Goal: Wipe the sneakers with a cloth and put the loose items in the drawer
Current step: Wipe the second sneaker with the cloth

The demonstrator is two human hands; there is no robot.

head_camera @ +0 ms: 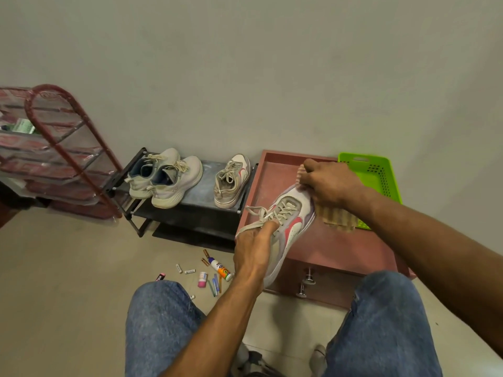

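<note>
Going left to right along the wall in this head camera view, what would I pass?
Red-framed rack with clear cover → pale sneaker pair on the black shoe rack → single sneaker with pink stripe → reddish drawer unit → green basket.

Left hand [253,248]: we grip the heel end of a white sneaker with pink swoosh [288,227], tilted over the reddish drawer unit [340,251].
Right hand [330,183]: presses a beige ribbed cloth [339,217] against the sneaker's toe.
Shoe rack [190,210]: holds a pale pair [163,178] and the matching single sneaker [231,180].
Floor: batteries, glue bottle [220,269], pens scattered.
Behind: green basket [373,175].
</note>
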